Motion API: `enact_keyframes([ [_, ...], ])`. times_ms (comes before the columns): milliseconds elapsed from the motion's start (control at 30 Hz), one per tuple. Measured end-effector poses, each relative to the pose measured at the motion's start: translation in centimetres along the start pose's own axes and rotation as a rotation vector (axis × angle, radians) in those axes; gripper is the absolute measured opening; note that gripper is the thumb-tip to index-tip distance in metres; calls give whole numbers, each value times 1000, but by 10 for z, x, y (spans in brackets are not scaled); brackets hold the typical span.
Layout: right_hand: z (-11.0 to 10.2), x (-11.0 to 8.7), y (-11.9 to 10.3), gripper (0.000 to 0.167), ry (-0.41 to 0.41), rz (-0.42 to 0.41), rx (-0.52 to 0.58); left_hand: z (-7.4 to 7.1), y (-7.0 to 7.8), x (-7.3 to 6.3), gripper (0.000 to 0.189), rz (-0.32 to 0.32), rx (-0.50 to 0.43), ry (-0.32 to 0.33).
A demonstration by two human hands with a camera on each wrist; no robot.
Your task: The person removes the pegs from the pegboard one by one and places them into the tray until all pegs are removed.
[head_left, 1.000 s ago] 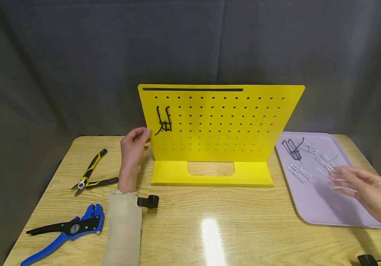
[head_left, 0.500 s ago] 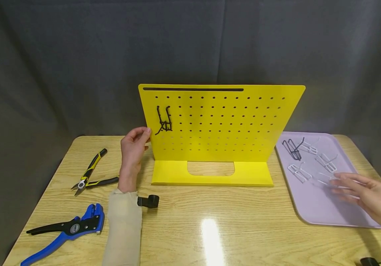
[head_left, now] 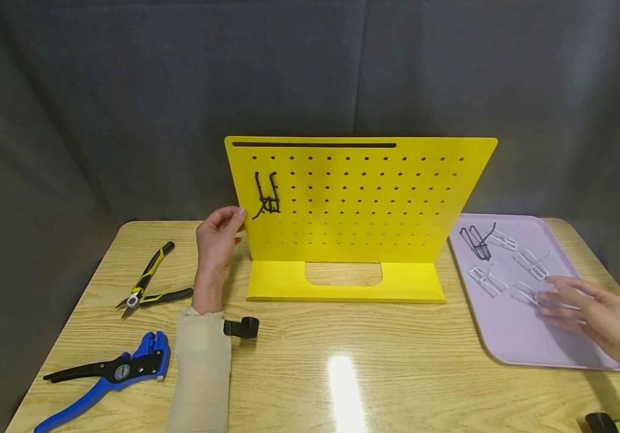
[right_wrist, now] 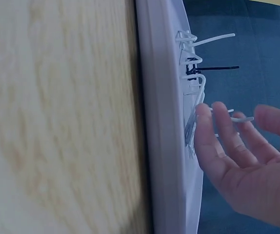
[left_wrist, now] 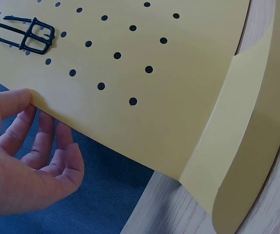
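Observation:
My left hand (head_left: pixel 217 240) pinches the left edge of the yellow pegboard (head_left: pixel 353 204), thumb on the front and fingers behind, as the left wrist view shows. A black wire hook (head_left: pixel 269 198) hangs on the board's upper left. My right hand (head_left: pixel 593 310) is over the lilac tray (head_left: pixel 526 343), fingers spread and loosely bent, fingertips right at a white wire hook (head_left: pixel 526 293). In the right wrist view a gap shows between thumb and fingers, with white hook prongs (right_wrist: pixel 242 119) behind them. Other white hooks (head_left: pixel 487 281) and one black hook (head_left: pixel 475 242) lie in the tray.
Yellow-and-black cutting pliers (head_left: pixel 150 270) lie left of my left forearm. Nearer the front is a blue-and-black wire stripper (head_left: pixel 125 370). The pegboard's base (head_left: pixel 277 282) stands on the wooden table (head_left: pixel 299 361), with a dark curtain (head_left: pixel 310 66) behind.
The white hook at my right fingertips has turned and now lies lower in the tray, apart from the hook above it. My right hand has shifted slightly; the left hand keeps its hold.

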State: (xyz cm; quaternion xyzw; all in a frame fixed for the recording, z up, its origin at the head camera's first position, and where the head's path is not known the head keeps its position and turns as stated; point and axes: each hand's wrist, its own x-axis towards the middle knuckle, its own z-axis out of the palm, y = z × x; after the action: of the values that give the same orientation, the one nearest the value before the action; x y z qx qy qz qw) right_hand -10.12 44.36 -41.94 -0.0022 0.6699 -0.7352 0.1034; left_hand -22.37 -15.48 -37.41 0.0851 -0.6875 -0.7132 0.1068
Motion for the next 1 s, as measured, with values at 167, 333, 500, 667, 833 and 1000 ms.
enact_keyframes([
  [167, 1, -1, -4, 36, -7, 37, -1, 1, 1, -1, 23, 0, 13, -4],
  [333, 4, -7, -11, 40, 27, 24, -8, 1, 1, -1, 25, -1, 20, 2],
  [500, 21, -7, -21, 41, 107, -109, -68, 1, 2, -2, 26, 3, 20, 0],
  [667, 62, 7, -38, 42, 179, -309, -84, 0, 2, 0, 24, 4, 18, 1],
  [833, 117, 31, -54, 42, 176, -495, -120, 1, 3, -1, 23, 8, 15, -6],
  [1000, 170, 54, -66, 43, 52, -556, -195, 0, 2, -1, 23, 10, 16, 0],
])
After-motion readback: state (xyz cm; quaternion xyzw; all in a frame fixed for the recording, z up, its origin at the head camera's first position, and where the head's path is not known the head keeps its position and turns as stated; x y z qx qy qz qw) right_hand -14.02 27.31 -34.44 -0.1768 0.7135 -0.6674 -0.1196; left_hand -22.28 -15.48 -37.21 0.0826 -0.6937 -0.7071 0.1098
